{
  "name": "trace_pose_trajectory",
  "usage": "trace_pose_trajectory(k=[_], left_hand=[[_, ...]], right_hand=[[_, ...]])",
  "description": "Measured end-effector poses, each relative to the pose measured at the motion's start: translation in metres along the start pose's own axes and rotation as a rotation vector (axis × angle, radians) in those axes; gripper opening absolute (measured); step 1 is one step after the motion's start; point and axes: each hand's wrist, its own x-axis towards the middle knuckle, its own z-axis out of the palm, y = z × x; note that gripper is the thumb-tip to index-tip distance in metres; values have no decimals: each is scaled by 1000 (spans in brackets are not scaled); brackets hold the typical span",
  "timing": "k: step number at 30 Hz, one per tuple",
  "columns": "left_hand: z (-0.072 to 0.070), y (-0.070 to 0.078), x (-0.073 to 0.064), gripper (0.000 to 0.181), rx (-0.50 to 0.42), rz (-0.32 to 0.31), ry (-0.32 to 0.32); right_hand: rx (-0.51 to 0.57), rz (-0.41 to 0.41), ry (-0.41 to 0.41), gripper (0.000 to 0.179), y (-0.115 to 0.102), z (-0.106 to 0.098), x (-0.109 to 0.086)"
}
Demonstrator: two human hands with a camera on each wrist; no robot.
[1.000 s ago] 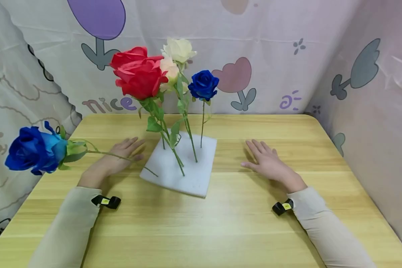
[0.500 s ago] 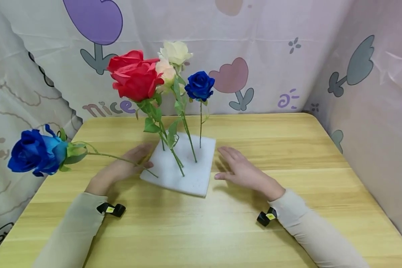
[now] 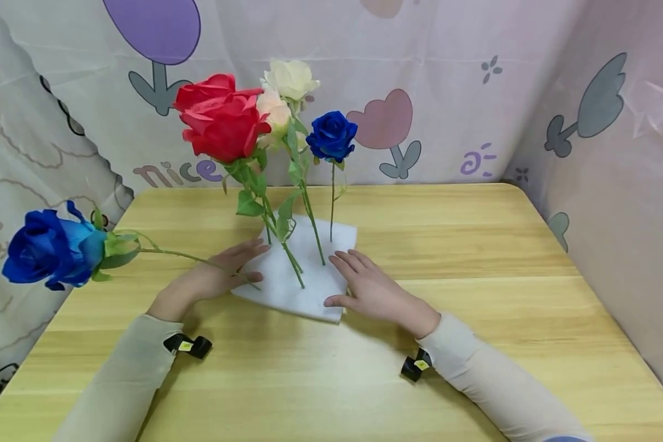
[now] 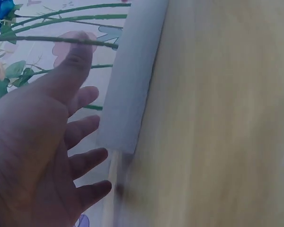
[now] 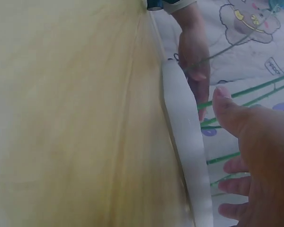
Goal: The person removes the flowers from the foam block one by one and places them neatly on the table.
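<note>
A white foam block [image 3: 319, 302] lies on the table with several artificial roses stuck in it by their stems. There is a large red rose [image 3: 221, 126], a white rose [image 3: 291, 78], a pale peach one [image 3: 274, 113] and a small blue rose [image 3: 332, 136]. A larger blue rose [image 3: 52, 248] leans far out to the left, its stem passing over my left hand [image 3: 212, 277]. That hand hovers at the block's left edge, fingers loosely straight. My right hand [image 3: 377, 293] is over the right edge, fingers spread. Both wrist views show the fingers beside the stems, gripping nothing.
The wooden table [image 3: 475, 319] stretches around the block. A patterned cloth [image 3: 447, 61] hangs behind it and along both sides. A black wrist camera [image 3: 190, 347] is fixed at the left sleeve, another black camera [image 3: 416, 365] at the right.
My right hand has moved left from the bare table to the block's right edge. The left hand has shifted right onto its left edge. The flowers and block have stayed in place.
</note>
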Motion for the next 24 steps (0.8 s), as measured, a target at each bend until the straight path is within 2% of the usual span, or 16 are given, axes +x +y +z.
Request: trace_pose_trajectory(k=[6, 14, 24], left_hand=[[1, 0, 1, 75, 28, -11, -46], [1, 3, 0, 64, 34, 43, -15], [2, 8, -3, 61, 34, 49, 5]], right_hand=[[0, 22, -39, 88, -6, 3, 5], [-68, 24, -50, 88, -8, 7, 9], [-117, 24, -1, 106, -14, 12, 7]])
